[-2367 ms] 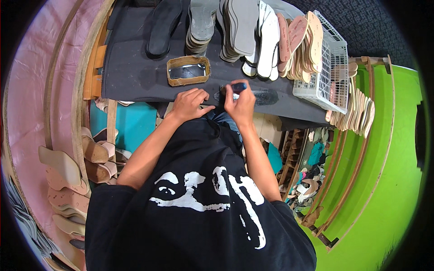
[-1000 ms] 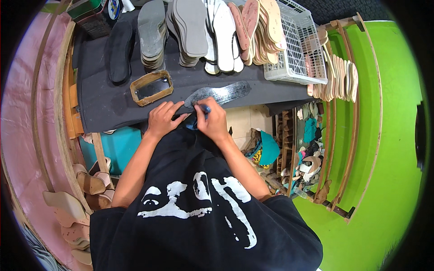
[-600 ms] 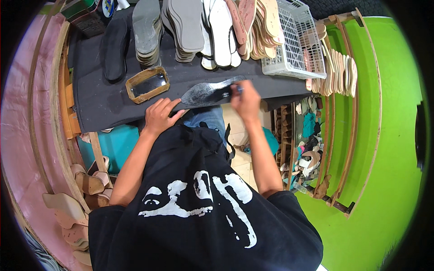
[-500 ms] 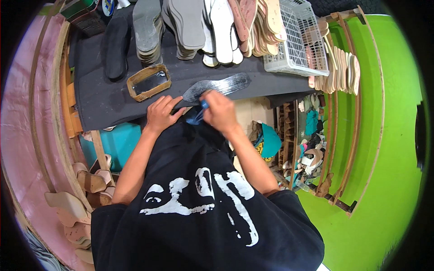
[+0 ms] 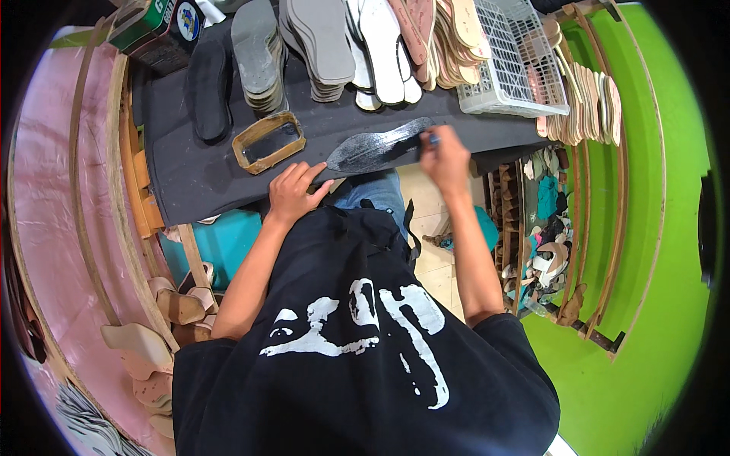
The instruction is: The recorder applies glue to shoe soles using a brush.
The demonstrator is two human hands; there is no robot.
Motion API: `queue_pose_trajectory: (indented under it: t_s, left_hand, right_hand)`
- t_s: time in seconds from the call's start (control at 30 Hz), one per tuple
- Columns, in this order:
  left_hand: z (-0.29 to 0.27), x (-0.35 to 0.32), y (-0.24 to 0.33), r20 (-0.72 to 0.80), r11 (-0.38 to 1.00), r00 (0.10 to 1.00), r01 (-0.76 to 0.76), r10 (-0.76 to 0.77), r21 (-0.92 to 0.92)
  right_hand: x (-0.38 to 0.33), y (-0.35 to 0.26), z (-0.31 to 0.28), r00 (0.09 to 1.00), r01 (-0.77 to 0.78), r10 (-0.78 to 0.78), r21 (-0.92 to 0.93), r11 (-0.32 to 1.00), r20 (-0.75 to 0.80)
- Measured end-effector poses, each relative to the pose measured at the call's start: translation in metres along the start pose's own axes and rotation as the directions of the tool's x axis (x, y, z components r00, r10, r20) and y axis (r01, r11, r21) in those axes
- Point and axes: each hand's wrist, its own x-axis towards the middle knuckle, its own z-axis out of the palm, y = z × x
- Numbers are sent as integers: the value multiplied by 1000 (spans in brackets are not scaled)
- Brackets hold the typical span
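A dark insole (image 5: 376, 146) lies near the table's front edge, coated in a wet, shiny layer with brush streaks. My right hand (image 5: 447, 163) is closed round a small brush (image 5: 433, 140), of which only a bit of blue shows, at the insole's right end. At the other end, my left hand (image 5: 296, 190) rests on the table edge, fingers stretched, with a fingertip against the insole's tip. Just beyond the left hand stands a shallow tan box (image 5: 245, 161), its walls smeared and dark, glossy stuff inside.
Along the back stand a single black insole (image 5: 208, 91), stacks of grey insoles (image 5: 318, 47), white insoles (image 5: 382, 61) and tan insoles (image 5: 454, 49). A white plastic basket (image 5: 506, 72) sits at the right. A square can (image 5: 160, 34) occupies the far left corner. Wooden racks flank both sides.
My right hand has moved right and away from me, from the insole's left part to its right end. My left hand still holds its place by the insole's tip. The whole view has shifted slightly.
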Motion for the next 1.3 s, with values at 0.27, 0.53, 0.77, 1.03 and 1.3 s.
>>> queue_pose_trajectory:
  t_s: [0.27, 0.53, 0.77, 1.03, 1.3]
  left_hand:
    - [-1, 3, 0, -7, 999, 1000, -18, 17, -34]
    - [-1, 1, 1, -11, 999, 1000, -16, 16, -36]
    - [-1, 1, 0, -5, 1000, 1000, -12, 12, -26]
    - [-3, 1, 0, 8, 999, 1000, -14, 14, -42]
    - [-2, 0, 1, 23, 1000, 1000, 7, -6, -25]
  right_hand:
    - [-26, -99, 42, 990, -32, -27, 412, 911, 138]
    - [20, 32, -7, 969, -215, 236, 226, 950, -69]
    - [-24, -118, 50, 992, 53, -93, 398, 916, 84]
    - [4, -11, 20, 941, -259, 309, 292, 921, -139]
    - [-47, -91, 32, 962, 193, -187, -10, 981, 200]
